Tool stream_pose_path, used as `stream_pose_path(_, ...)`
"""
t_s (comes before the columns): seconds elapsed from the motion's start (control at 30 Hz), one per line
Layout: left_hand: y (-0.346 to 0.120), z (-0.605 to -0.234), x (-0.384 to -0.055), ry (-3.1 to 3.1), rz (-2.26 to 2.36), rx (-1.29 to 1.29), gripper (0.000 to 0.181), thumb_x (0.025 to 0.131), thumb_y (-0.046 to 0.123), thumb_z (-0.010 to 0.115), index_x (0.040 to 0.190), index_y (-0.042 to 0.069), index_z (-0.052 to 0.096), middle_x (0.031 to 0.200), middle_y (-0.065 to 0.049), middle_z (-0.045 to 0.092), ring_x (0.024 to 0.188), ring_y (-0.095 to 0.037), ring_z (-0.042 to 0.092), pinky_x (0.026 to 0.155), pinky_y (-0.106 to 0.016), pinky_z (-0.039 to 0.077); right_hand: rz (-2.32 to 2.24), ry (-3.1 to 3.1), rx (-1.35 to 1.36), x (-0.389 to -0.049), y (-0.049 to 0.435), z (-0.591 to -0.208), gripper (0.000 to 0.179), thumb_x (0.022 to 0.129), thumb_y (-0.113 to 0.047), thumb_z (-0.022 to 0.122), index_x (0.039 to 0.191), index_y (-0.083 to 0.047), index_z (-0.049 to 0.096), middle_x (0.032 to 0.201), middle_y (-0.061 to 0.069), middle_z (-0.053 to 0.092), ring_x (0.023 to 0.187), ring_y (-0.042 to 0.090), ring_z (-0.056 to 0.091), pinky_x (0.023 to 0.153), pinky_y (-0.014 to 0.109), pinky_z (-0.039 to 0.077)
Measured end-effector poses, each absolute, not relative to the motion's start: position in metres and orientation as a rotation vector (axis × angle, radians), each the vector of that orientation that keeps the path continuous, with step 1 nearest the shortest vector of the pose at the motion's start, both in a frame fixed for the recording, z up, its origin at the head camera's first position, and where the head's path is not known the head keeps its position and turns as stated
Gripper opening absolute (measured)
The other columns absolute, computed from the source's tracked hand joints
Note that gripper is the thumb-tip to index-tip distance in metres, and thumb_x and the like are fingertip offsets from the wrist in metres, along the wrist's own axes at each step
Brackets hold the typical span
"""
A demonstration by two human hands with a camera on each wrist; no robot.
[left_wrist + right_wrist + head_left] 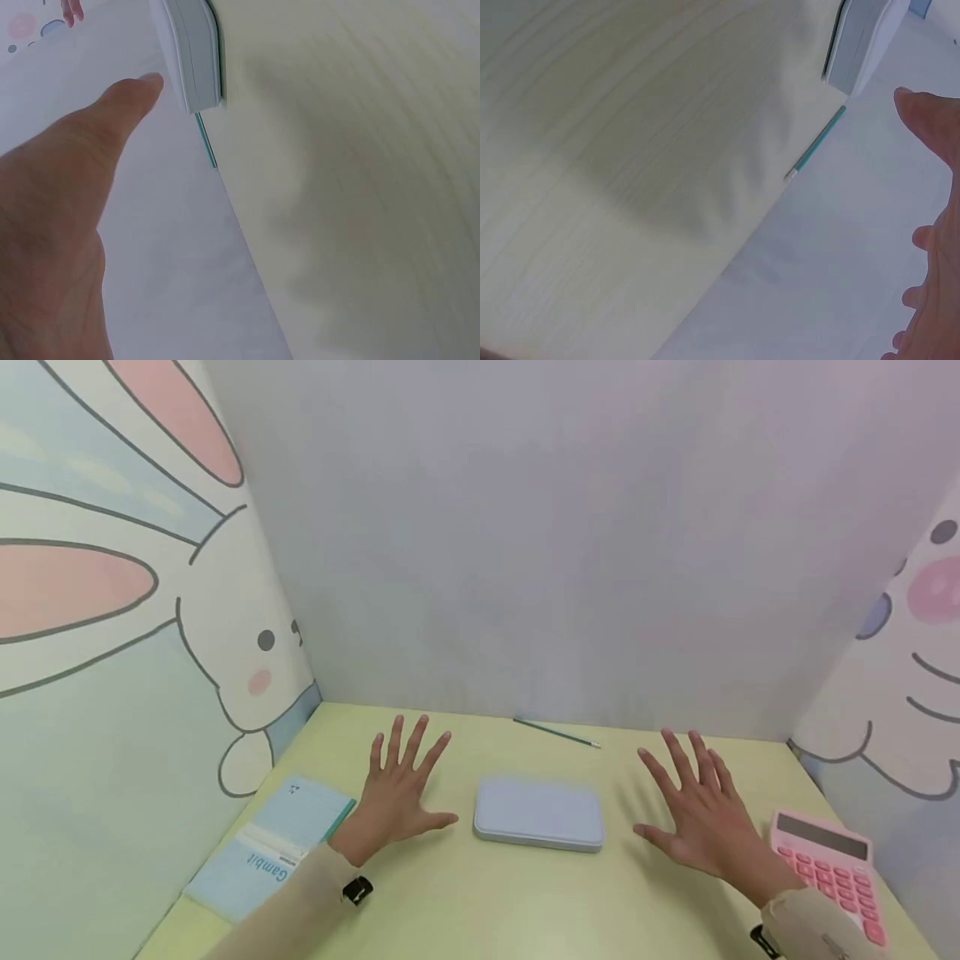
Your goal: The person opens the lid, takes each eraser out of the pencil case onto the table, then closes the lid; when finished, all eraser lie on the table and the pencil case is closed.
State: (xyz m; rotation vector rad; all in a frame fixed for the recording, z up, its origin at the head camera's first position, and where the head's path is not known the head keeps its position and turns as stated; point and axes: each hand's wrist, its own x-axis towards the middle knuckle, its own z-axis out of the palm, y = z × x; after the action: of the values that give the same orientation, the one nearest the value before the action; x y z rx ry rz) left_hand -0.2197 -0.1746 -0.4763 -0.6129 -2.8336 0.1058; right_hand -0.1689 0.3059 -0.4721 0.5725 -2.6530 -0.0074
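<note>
A pale lavender, flat case with rounded corners (538,812) lies on the table between the two hands. To its left, my left hand (401,797) hovers over the table with fingers spread and thumb pointing at the case; it holds nothing. On the other side, my right hand (697,814) is likewise spread, its thumb toward the case. In the left wrist view the case (193,56) stands just beyond the thumb. The right wrist view shows the case (855,45) near that thumb, with a green pencil (817,142) behind it.
The pencil (557,732) lies by the back wall. A light blue notebook marked Gambit (262,852) sits at the left, partly under the left forearm in view. A pink calculator (825,868) is at the right, partly hidden by the right sleeve. Walls enclose the table (480,910).
</note>
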Motion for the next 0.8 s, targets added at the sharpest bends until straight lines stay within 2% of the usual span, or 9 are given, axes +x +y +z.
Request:
stream_pose_path(0.13,-0.174,-0.48,-0.219,-2.832,0.101,-0.626,0.133,0.073,0.093,0.069,0.175,0.031,0.008,0.183,-0.014,-0.006,0.167,-0.05,-0.006,0.127,-0.071,0.002,0.002,-2.653,0.575,-0.171,0.305,-0.477,0.114,0.08,-0.065,0.08,0.17,-0.018,0.027,0.18,0.022,0.011,0.169,0.047,-0.009,0.132,0.066,0.005)
stream_pose_path(0.2,-0.174,-0.481,-0.219,-2.818,0.092,-0.631,0.134,0.072,0.093,0.071,0.174,0.031,0.01,0.183,-0.015,-0.002,0.167,-0.051,-0.003,0.127,-0.072,0.004,0.005,-2.658,0.575,-0.173,0.304,-0.478,0.115,0.08,-0.065,0.08,0.17,-0.018,0.026,0.179,0.022,0.011,0.168,0.048,-0.006,0.126,0.07,0.015)
stream_pose_path(0.3,-0.172,-0.483,-0.22,-2.78,0.065,-0.647,0.134,0.07,0.091,0.074,0.174,0.029,0.015,0.182,-0.016,0.002,0.166,-0.052,0.001,0.126,-0.073,0.006,0.031,-2.67,0.571,-0.175,0.301,-0.481,0.116,0.08,-0.066,0.079,0.171,-0.019,0.024,0.179,0.022,0.012,0.167,0.05,0.0,0.121,0.071,0.021)
stream_pose_path(0.43,-0.167,-0.483,-0.22,-2.758,-0.008,-0.688,0.134,0.07,0.089,0.076,0.173,0.027,0.018,0.182,-0.018,0.005,0.166,-0.053,0.002,0.125,-0.075,0.008,0.091,-2.682,0.564,-0.175,0.295,-0.483,0.117,0.081,-0.066,0.08,0.172,-0.019,0.022,0.178,0.023,0.014,0.164,0.053,0.009,0.118,0.072,0.025)
stream_pose_path(0.53,-0.162,-0.484,-0.22,-2.791,-0.089,-0.703,0.133,0.072,0.087,0.076,0.174,0.028,0.014,0.182,-0.017,0.004,0.166,-0.054,0.001,0.125,-0.075,0.007,0.169,-2.683,0.578,-0.174,0.29,-0.486,0.116,0.082,-0.063,0.081,0.172,-0.018,0.022,0.177,0.024,0.018,0.162,0.054,0.015,0.115,0.072,0.027)
stream_pose_path(0.8,-0.144,-0.491,-0.218,-2.896,-0.351,-0.679,0.135,0.074,0.083,0.078,0.175,0.031,0.005,0.182,-0.016,0.002,0.166,-0.053,-0.003,0.125,-0.076,0.005,0.391,-2.721,0.69,-0.177,0.27,-0.497,0.113,0.086,-0.058,0.082,0.172,-0.015,0.023,0.176,0.024,0.022,0.161,0.053,0.018,0.114,0.074,0.029)
